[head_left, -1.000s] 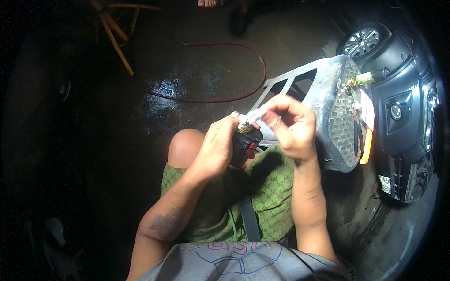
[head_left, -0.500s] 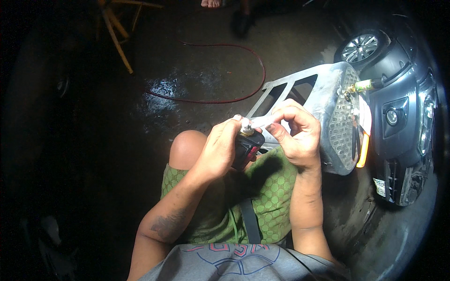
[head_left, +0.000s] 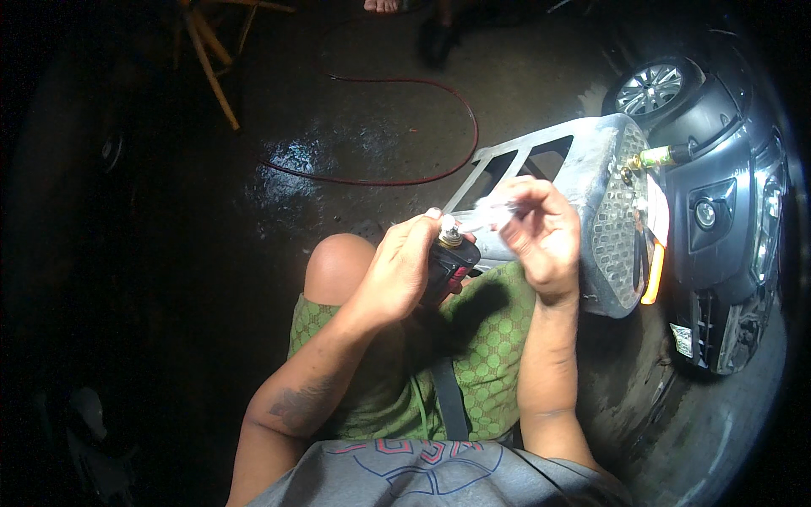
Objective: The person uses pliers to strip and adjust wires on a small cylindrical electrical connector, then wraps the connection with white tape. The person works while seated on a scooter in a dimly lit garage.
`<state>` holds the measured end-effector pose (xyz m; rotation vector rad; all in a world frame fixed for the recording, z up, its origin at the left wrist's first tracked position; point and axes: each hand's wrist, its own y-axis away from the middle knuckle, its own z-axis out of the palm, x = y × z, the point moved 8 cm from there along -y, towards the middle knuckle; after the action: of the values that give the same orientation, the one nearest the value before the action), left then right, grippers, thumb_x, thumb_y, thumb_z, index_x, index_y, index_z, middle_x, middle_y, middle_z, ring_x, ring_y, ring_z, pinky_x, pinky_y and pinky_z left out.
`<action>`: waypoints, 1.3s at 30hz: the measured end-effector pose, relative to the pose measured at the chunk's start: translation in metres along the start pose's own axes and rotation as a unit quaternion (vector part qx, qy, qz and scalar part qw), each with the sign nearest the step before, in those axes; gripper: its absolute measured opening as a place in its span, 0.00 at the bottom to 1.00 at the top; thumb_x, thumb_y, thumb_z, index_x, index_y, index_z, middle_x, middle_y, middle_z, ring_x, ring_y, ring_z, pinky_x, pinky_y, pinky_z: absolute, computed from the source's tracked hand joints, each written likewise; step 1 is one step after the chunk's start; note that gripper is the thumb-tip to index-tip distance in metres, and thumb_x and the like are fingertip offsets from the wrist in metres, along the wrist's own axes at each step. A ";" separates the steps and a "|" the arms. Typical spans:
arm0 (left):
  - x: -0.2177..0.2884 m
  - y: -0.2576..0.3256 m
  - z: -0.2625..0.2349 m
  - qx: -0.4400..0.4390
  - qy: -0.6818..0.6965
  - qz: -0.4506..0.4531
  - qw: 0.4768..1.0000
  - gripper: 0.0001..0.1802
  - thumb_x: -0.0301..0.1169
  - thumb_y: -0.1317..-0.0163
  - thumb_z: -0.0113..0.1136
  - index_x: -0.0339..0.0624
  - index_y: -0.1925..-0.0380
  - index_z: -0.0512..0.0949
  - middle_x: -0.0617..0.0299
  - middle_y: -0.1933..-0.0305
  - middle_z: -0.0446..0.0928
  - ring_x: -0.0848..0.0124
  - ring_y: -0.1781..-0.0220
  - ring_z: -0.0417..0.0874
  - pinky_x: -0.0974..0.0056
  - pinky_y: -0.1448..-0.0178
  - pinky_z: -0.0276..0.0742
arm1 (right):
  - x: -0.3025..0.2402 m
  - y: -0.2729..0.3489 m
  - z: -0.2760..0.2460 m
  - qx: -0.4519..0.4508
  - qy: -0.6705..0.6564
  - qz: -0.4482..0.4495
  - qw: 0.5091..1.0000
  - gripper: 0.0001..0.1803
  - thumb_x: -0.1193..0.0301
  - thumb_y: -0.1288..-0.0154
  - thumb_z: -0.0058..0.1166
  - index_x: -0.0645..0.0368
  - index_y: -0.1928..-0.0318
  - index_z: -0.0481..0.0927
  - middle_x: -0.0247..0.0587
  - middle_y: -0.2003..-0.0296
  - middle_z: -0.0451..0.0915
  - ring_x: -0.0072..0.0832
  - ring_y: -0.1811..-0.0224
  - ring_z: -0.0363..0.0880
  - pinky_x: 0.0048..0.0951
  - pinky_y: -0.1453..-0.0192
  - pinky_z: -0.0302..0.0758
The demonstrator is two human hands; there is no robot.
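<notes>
Two hands: left hand (head_left: 405, 270), right hand (head_left: 541, 237). One small dark bottle (head_left: 446, 264) with a metal cap. One clear plastic piece (head_left: 490, 215). One silver grille panel (head_left: 591, 211). One car (head_left: 718, 211), with one wheel (head_left: 649, 89) visible. One red hose (head_left: 397, 127). One wooden stand (head_left: 211, 59).

A single head-worn fisheye view looks steeply down from just above the person's chest, close over the lap. The green shorts (head_left: 473, 355) sit low in the centre; beyond them the wet floor (head_left: 338, 152) runs to the top edge, and right of them a car (head_left: 718, 220) bends along the dark rim.
</notes>
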<state>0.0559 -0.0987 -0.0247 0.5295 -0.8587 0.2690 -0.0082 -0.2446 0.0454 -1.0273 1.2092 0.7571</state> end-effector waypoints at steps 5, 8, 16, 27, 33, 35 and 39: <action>0.003 -0.002 0.002 0.014 -0.011 0.040 0.999 0.29 0.47 0.13 0.38 0.35 0.53 0.83 0.57 0.68 0.84 0.73 0.74 0.83 0.67 0.68 0.82 | 0.007 0.005 -0.011 0.046 -0.011 -0.004 0.999 0.05 0.81 0.27 0.67 0.66 0.54 0.86 0.37 0.59 0.87 0.20 0.56 0.84 0.25 0.47 0.81; 0.003 -0.002 0.000 0.008 -0.014 0.033 0.999 0.29 0.47 0.13 0.37 0.35 0.53 0.83 0.56 0.67 0.84 0.73 0.74 0.83 0.67 0.68 0.83 | 0.014 0.011 -0.022 0.076 0.005 0.011 0.997 0.05 0.79 0.26 0.66 0.66 0.54 0.84 0.40 0.58 0.86 0.22 0.57 0.83 0.25 0.49 0.80; -0.013 -0.008 -0.006 0.047 0.022 -0.017 0.998 0.29 0.47 0.16 0.36 0.36 0.52 0.83 0.55 0.67 0.84 0.67 0.72 0.85 0.62 0.67 0.84 | -0.010 -0.084 -0.012 0.073 0.324 0.026 0.943 0.06 0.75 0.30 0.68 0.64 0.56 0.87 0.44 0.63 0.88 0.26 0.59 0.87 0.29 0.50 0.83; -0.012 -0.009 -0.021 0.068 0.065 -0.020 0.995 0.32 0.51 0.17 0.35 0.35 0.50 0.83 0.53 0.67 0.84 0.63 0.72 0.87 0.59 0.65 0.86 | 0.080 -0.125 -0.061 -0.102 0.679 0.238 0.687 0.34 0.81 0.36 0.57 0.53 0.28 0.80 0.57 0.41 0.87 0.52 0.33 0.83 0.48 0.25 0.78; -0.005 -0.005 -0.022 0.092 0.081 -0.030 0.992 0.41 0.66 0.18 0.35 0.38 0.46 0.82 0.56 0.67 0.83 0.64 0.69 0.87 0.55 0.61 0.87 | 0.031 -0.068 -0.054 0.022 0.349 0.144 0.926 0.19 0.73 0.27 0.62 0.61 0.38 0.86 0.47 0.56 0.91 0.36 0.57 0.91 0.34 0.48 0.87; -0.002 -0.006 -0.021 0.099 0.095 -0.025 0.990 0.47 0.73 0.21 0.33 0.38 0.44 0.82 0.56 0.65 0.82 0.61 0.66 0.88 0.54 0.59 0.88 | 0.018 -0.042 -0.039 -0.022 0.211 0.128 0.969 0.19 0.73 0.19 0.60 0.67 0.34 0.81 0.38 0.53 0.87 0.17 0.60 0.84 0.23 0.52 0.84; 0.006 0.001 -0.033 0.046 0.182 -0.001 0.982 0.50 0.76 0.23 0.31 0.38 0.39 0.79 0.54 0.58 0.81 0.60 0.63 0.88 0.54 0.54 0.90 | -0.009 0.007 -0.033 0.048 0.136 0.057 0.988 0.14 0.68 0.16 0.58 0.66 0.41 0.83 0.37 0.54 0.85 0.19 0.59 0.83 0.25 0.52 0.83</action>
<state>0.0805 -0.0793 -0.0375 0.5467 -0.4928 0.3917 -0.0285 -0.2721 0.0511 -1.0108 1.5350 0.6535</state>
